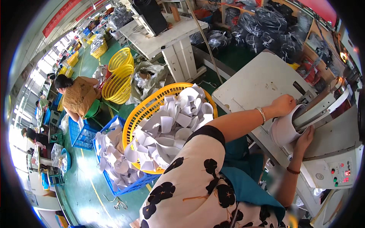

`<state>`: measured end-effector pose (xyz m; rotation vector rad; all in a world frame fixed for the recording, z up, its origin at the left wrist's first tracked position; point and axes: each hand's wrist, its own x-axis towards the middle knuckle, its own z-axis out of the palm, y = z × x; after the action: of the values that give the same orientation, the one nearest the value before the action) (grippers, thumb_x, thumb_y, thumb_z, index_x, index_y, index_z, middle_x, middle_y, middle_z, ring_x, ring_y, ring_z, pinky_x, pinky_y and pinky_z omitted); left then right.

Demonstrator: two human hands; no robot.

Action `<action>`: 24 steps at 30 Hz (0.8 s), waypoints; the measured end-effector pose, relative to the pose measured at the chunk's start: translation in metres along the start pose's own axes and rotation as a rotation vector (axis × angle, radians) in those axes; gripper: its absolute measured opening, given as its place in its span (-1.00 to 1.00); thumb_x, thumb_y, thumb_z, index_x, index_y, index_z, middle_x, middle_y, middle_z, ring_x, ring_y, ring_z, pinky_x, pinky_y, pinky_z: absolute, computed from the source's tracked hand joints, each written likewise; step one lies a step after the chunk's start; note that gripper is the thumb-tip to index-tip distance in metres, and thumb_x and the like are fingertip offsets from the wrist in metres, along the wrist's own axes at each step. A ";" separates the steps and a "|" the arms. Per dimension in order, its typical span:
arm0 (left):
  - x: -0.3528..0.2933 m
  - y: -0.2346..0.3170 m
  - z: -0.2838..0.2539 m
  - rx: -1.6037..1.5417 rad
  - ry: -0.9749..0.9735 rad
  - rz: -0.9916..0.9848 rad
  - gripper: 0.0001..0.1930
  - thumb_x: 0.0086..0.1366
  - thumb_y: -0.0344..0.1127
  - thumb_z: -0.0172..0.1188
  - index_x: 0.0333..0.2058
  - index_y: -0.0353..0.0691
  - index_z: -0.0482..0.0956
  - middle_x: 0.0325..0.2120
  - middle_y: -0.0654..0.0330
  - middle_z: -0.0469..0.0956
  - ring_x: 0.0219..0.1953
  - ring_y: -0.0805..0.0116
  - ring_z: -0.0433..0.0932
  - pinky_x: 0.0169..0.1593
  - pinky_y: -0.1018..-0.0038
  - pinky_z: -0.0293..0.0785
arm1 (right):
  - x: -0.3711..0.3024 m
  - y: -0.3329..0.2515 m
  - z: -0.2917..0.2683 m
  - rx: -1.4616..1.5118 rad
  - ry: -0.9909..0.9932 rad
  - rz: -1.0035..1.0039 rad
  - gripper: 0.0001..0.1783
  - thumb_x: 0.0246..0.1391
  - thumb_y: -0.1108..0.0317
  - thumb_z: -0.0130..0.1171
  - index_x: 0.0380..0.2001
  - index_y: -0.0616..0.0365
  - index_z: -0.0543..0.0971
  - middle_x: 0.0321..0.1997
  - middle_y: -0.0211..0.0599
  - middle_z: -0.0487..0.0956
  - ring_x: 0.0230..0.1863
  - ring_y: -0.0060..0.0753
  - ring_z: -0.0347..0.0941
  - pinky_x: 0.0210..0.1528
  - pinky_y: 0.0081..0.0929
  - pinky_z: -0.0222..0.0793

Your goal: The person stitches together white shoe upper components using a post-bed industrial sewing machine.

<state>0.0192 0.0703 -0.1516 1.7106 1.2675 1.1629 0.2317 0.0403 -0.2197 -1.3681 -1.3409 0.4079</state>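
Workshop floor [89,174]: green.
White band [280,131]: around the machine arm [323,104].
Left grip [283,105]: curled at its far edge; pinch, cannot tell.
Right grip [305,139]: against its near edge; closure, cannot tell.
Risk: uneven pulling could skew it; straying inward could catch a hand.
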 end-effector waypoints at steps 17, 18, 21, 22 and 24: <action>-0.049 -0.036 -0.021 -0.022 0.102 0.157 -0.79 0.05 -0.27 0.05 -0.43 -0.25 0.57 -0.57 -0.02 0.54 -0.48 0.06 0.54 -0.37 0.27 0.43 | 0.007 0.029 0.000 -0.383 0.041 -0.335 -0.57 0.24 0.27 -0.21 0.01 0.43 0.35 0.04 0.16 0.41 0.10 0.02 0.32 0.16 -0.32 0.17; -0.058 -0.043 -0.032 -0.043 0.034 0.257 -0.80 0.03 -0.27 0.07 -0.41 -0.23 0.57 -0.57 0.01 0.55 -0.48 0.11 0.55 -0.37 0.31 0.43 | 0.013 0.046 -0.007 -0.387 0.046 -0.358 -0.55 0.25 0.27 -0.21 0.03 0.45 0.33 0.06 0.15 0.39 0.12 0.00 0.31 0.18 -0.32 0.15; -0.102 -0.039 -0.096 -0.024 -0.159 0.163 -0.82 0.02 -0.30 0.09 -0.41 -0.22 0.57 -0.58 0.08 0.54 -0.50 0.24 0.54 -0.38 0.39 0.42 | 0.017 0.052 -0.021 -0.350 0.027 -0.248 -0.51 0.26 0.26 -0.21 0.06 0.52 0.28 0.10 0.16 0.36 0.16 -0.04 0.27 0.23 -0.33 0.09; -0.114 -0.046 -0.114 -0.022 -0.132 0.148 -0.82 0.02 -0.30 0.09 -0.41 -0.22 0.57 -0.58 0.08 0.54 -0.50 0.24 0.54 -0.38 0.39 0.42 | 0.022 0.061 -0.028 -0.377 0.017 -0.277 -0.51 0.26 0.26 -0.20 0.05 0.53 0.29 0.11 0.16 0.35 0.16 -0.05 0.27 0.24 -0.33 0.08; -0.137 -0.063 -0.140 -0.005 -0.095 0.139 -0.83 0.03 -0.32 0.08 -0.42 -0.23 0.57 -0.62 0.11 0.52 -0.54 0.31 0.52 -0.41 0.43 0.41 | 0.023 0.073 -0.047 -0.384 0.045 -0.275 -0.51 0.26 0.25 -0.18 0.04 0.54 0.29 0.12 0.17 0.34 0.15 -0.06 0.27 0.24 -0.32 0.08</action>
<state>-0.1488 -0.0402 -0.1938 1.8517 1.1025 1.1476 0.3116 0.0583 -0.2567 -1.4622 -1.5984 -0.0712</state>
